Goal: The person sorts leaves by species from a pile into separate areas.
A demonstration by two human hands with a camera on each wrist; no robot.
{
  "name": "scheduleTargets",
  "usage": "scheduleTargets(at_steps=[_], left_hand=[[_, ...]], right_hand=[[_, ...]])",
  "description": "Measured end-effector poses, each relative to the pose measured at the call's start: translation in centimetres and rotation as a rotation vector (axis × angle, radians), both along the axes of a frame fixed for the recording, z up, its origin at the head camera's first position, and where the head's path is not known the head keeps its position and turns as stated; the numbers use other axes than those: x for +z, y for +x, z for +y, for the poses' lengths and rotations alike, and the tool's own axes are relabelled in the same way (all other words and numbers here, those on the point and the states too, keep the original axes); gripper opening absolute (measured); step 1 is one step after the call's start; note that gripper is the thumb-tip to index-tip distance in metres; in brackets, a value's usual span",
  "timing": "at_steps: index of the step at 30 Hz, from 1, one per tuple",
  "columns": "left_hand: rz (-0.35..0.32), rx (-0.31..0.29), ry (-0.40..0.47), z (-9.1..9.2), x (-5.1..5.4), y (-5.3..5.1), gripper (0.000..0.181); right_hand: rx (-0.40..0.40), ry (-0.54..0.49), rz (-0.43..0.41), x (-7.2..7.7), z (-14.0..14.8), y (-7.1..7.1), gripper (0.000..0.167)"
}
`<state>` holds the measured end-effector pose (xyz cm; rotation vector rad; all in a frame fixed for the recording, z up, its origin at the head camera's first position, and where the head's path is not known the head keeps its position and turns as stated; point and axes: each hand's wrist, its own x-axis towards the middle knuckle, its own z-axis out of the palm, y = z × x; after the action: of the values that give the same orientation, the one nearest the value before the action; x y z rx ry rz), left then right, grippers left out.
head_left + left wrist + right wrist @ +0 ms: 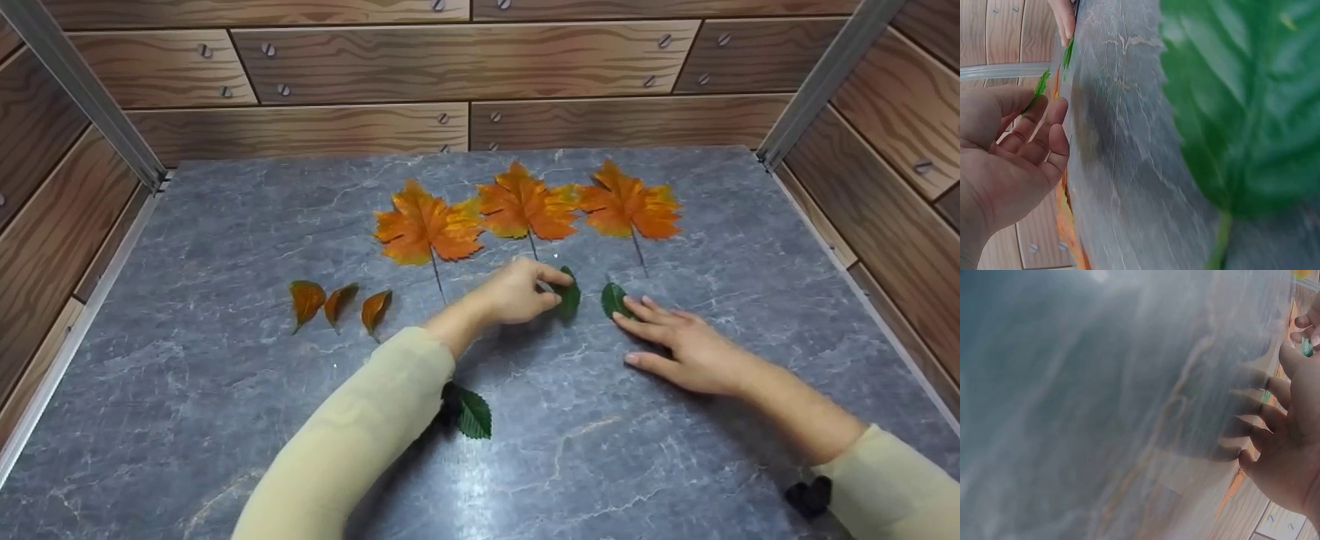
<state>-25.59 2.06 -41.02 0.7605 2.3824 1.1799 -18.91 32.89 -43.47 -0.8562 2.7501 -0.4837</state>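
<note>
My left hand (521, 291) pinches a dark green leaf (568, 295) between thumb and forefinger. In the left wrist view, the same leaf (1042, 84) sticks out above the fingers. Just to its right, a second green leaf (613, 300) lies on the table, its right edge under the fingertips of my right hand (686, 346). That hand's fingers are spread and nearly straight. Another green leaf (475, 414) lies beside my left forearm, partly hidden by the dark wrist camera. It looms large as a toothed leaf (1241, 101) in the left wrist view.
Behind the hands stand out three orange maple leaves (427, 225) with dark stems, lying in a row. Three small curled brown-orange leaves (306, 304) lie at the left. Wood-patterned walls (465, 64) surround the grey marbled table (225, 405).
</note>
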Motion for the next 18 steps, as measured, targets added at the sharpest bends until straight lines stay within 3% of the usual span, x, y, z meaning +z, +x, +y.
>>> scheduleTargets(at_steps=[11, 18], left_hand=[[-0.017, -0.023, 0.021, 1.6, -0.8, -0.4, 0.039], [-0.040, -0.059, -0.053, 1.6, -0.9, -0.2, 0.040]], right_hand=[[-0.004, -0.004, -0.009, 0.3, 0.0, 0.3, 0.066], [-0.007, 0.002, -0.004, 0.1, -0.1, 0.2, 0.067]])
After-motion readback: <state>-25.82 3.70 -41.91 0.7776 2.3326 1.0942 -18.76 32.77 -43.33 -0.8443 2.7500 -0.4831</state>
